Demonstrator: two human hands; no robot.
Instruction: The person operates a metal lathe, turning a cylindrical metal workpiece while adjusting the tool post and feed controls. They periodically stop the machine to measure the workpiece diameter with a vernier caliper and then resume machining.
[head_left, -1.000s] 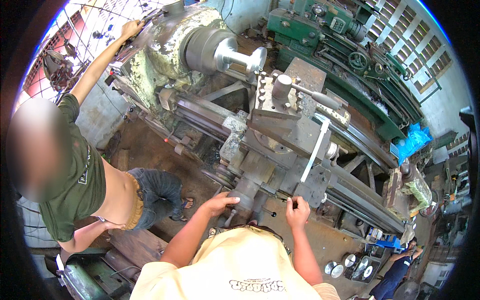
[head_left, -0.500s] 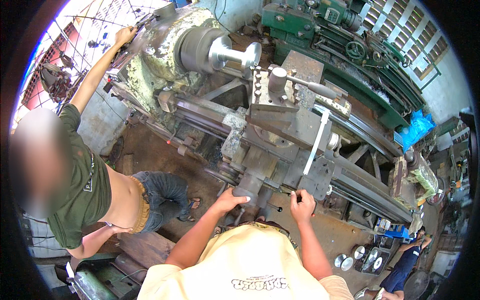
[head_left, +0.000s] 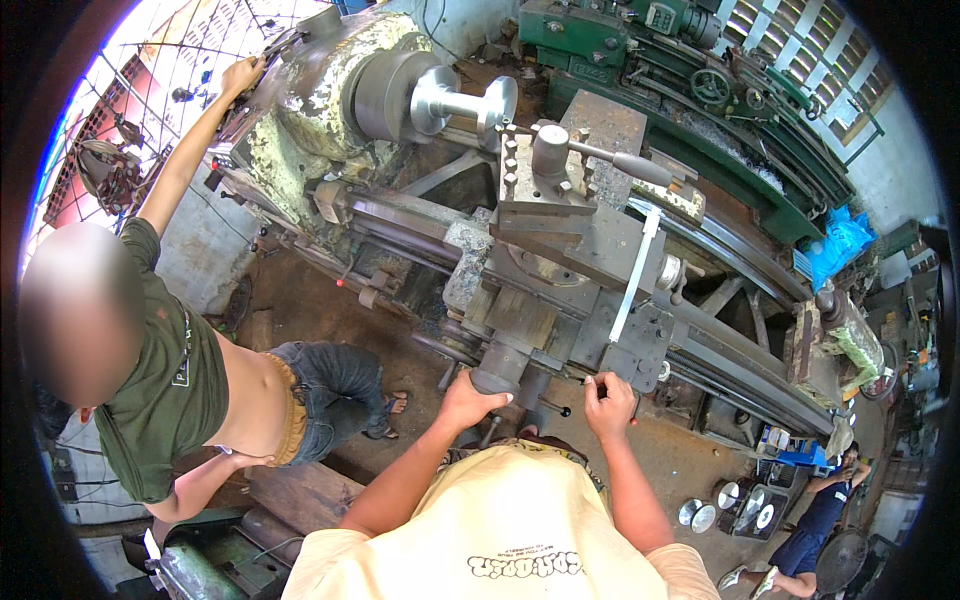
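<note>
A large metal lathe stretches before me from upper left to lower right. My left hand (head_left: 472, 402) is closed around the cross-slide handwheel (head_left: 500, 368), its thumb lying over the round hub. My right hand (head_left: 609, 406) makes a fist at the carriage's near edge, beside a ball-ended lever (head_left: 565, 411); whatever it grips is hidden by the fingers. Ahead, the tool post (head_left: 549, 150) with its clamp handle sits close to a shiny flanged spool-shaped workpiece (head_left: 455, 105), which is held at the chuck (head_left: 385, 95). A pale flat strip (head_left: 635, 275) lies across the carriage.
A co-worker (head_left: 220, 385) stands at left, one hand on the headstock (head_left: 290, 110). Behind is a green lathe (head_left: 700, 120), with a blue plastic bag (head_left: 838, 250) nearby. The tailstock (head_left: 825, 350) stands at right. Round metal parts (head_left: 700, 514) and another person (head_left: 825, 510) are lower right.
The view has shifted slightly. Both my hands keep their places on the lathe, and the co-worker's hand stays on the headstock.
</note>
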